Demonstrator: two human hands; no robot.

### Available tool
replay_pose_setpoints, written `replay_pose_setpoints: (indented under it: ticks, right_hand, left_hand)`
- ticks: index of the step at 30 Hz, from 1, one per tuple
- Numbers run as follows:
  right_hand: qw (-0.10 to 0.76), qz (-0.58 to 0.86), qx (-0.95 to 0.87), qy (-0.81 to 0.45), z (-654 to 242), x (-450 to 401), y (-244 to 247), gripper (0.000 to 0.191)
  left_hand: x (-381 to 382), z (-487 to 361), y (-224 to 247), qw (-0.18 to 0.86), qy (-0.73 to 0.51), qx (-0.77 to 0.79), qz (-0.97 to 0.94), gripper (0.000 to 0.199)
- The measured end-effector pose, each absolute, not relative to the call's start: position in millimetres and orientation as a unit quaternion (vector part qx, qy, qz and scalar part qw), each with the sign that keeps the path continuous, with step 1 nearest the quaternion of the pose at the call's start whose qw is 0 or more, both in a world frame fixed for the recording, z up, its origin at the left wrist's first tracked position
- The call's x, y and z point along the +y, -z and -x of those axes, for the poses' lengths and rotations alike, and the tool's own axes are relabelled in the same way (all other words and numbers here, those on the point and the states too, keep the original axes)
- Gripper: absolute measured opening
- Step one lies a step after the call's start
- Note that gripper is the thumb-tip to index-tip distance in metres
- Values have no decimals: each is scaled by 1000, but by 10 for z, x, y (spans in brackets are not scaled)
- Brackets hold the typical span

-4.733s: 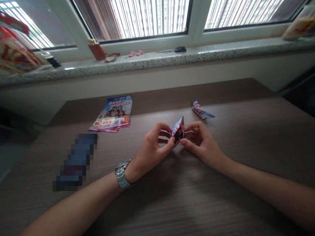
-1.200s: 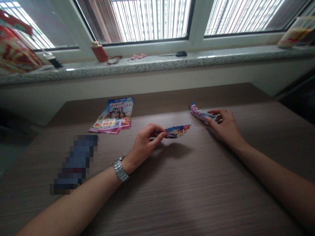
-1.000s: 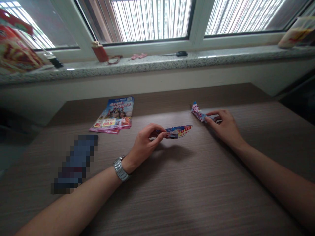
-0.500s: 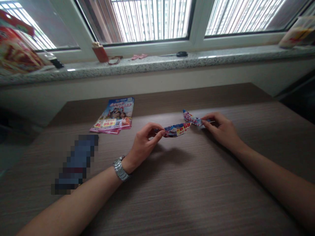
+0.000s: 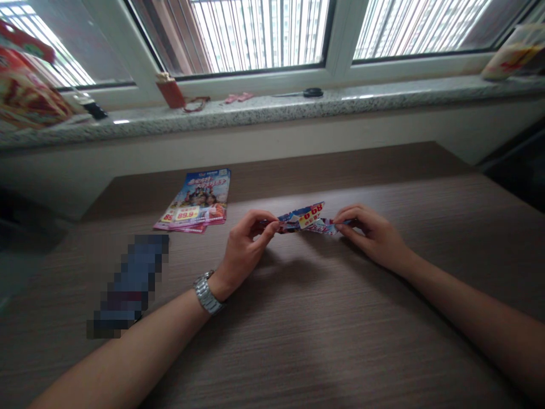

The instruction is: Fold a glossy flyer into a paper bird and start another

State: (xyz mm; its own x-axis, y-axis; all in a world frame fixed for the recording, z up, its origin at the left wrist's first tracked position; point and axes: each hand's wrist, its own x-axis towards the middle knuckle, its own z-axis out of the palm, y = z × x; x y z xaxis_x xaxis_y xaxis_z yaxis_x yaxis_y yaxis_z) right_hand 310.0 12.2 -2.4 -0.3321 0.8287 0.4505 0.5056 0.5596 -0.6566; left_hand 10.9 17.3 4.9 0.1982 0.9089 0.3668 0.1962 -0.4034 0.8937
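Note:
My left hand (image 5: 249, 241), with a silver watch at its wrist, pinches the near-left end of a folded printed flyer (image 5: 310, 216) showing red digits on yellow. Between thumb and fingers of my right hand (image 5: 372, 232) is the end of a second folded flyer (image 5: 325, 228), with a pinkish, speckled print. The two folded papers overlap between my hands, just above the table; whether they are interlocked I cannot tell. My fingertips hide the outer ends of both papers.
Left of my hands lies a stack of colourful flyers (image 5: 200, 196) on the wooden table (image 5: 298, 341). A pixelated dark blue object (image 5: 136, 278) lies beside my left forearm. Scissors (image 5: 313, 92) and a red box (image 5: 171, 92) are on the granite windowsill (image 5: 255, 113).
My right hand has moved slightly left and down, bringing its folded flyer under the other one. The left flyer's free end has tilted up. My left hand has shifted slightly left.

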Motion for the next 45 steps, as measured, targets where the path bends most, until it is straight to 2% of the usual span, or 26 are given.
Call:
replay_pose_setpoints:
  ticks: [15, 19, 24, 29, 34, 37, 45]
  right_hand:
    - [393, 445, -779, -201, -3076, 107, 39, 14]
    - [407, 473, -761, -178, -3083, 83, 18, 29]
    - [429, 427, -775, -181, -3067, 24, -6, 48]
    - [429, 396, -794, -172, -3043, -31, -28, 43]
    - [422, 353, -816, -177, -3014, -56, -83, 26]
    - [430, 343, -816, -177, -2989, -68, -111, 21]
    - [421, 337, -828, -153, -2947, -116, -141, 17]
  left_hand:
    - [166, -111, -45, 387, -482, 396, -679, 18]
    - [161, -121, -42, 405, -476, 382, -681, 17]
    - [157, -135, -46, 433, -468, 347, -688, 16]
    - [152, -139, -46, 442, -451, 336, -699, 17]
    - [155, -133, -32, 434, -447, 331, -709, 15]
    - [147, -133, -52, 376, -447, 334, -740, 14]
    - [13, -165, -157, 95, -425, 322, -841, 31]
